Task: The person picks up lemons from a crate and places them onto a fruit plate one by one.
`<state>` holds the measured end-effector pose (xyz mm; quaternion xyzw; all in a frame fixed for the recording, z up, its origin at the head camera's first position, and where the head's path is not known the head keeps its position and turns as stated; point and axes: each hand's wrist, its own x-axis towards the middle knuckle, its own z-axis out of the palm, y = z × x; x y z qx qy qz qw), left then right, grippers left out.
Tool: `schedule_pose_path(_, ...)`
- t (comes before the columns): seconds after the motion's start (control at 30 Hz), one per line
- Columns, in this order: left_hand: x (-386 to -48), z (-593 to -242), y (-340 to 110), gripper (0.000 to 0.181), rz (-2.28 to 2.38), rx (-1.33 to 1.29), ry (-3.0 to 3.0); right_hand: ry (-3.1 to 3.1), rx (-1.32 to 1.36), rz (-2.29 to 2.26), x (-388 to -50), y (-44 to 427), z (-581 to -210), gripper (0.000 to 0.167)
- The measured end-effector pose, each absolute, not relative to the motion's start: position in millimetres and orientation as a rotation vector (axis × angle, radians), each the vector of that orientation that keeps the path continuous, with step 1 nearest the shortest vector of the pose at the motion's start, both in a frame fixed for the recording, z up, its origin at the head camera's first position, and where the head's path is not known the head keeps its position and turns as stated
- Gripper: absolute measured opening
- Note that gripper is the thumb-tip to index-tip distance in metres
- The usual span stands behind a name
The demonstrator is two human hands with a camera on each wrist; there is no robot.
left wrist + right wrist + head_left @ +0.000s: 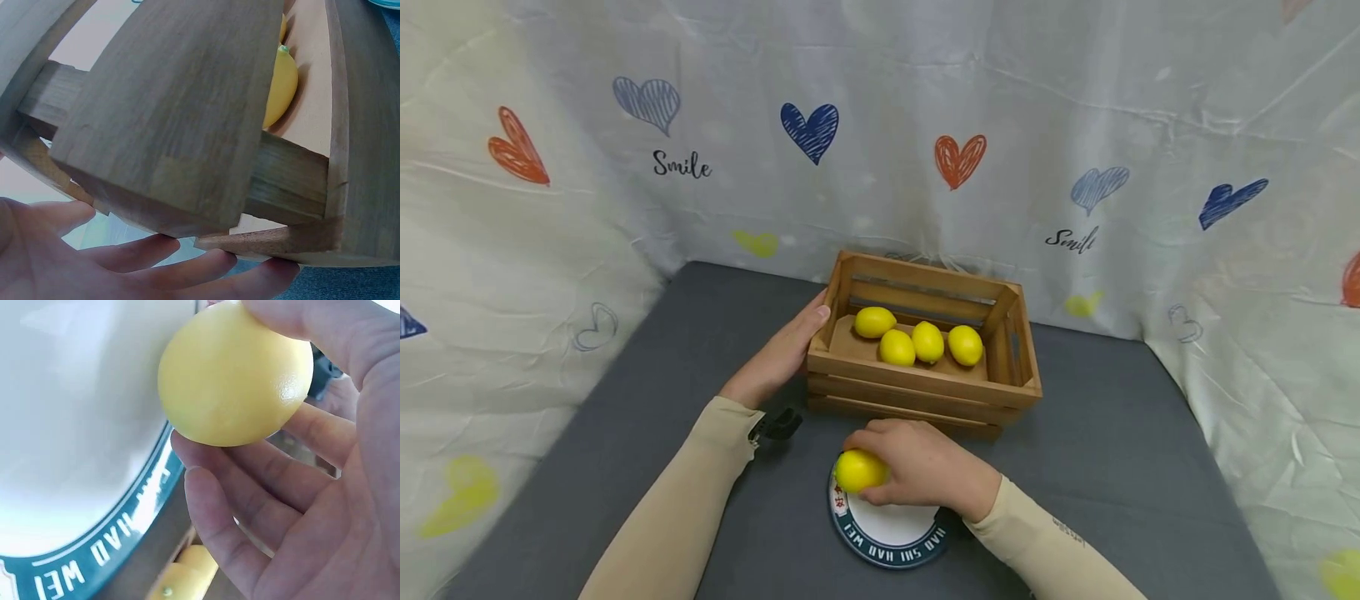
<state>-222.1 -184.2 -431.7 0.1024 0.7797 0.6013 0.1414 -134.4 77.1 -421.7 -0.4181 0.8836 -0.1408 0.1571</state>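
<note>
"Where's the nearest lemon (859, 472)?"
"Over the ten-o'clock rim of the plate (891, 556), pinched between curled fingers and thumb of the right hand (928, 463)."
"And the left hand (784, 350)?"
"Beyond, at the nine-o'clock end of the wooden crate (917, 402), fingers loosely extended against it."
"Inside?"
"Four more lemons (928, 342). A heart-printed curtain (880, 50) hangs behind, at twelve."

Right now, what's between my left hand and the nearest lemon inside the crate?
The crate's wooden end wall, then a bare strip of its floor, separate your left hand from that lemon in the head view.
</note>
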Motion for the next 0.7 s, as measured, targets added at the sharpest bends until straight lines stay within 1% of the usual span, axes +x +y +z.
schedule_pose_path(0.07,-222.5,-431.7,-184.0,0.077,1.741,0.304,2.256,2.528,-1.186,-0.397,-135.1,77.5,-424.6,0.05)
schedule_pose_path(0.3,-220.6,-428.7,-185.3,0.075,1.737,0.317,2.271,2.521,-1.175,-0.402,-134.0,75.8,-427.3,0.05)
schedule_pose_path(0.5,-222.9,-428.9,-183.7,0.08,1.736,0.332,2.267,2.535,-1.173,-0.385,-134.4,77.2,-426.1,0.051)
schedule_pose_path(0.7,-222.9,-429.6,-184.2,0.074,1.731,0.328,2.261,2.516,-1.179,-0.393,-135.6,76.8,-427.3,0.05)
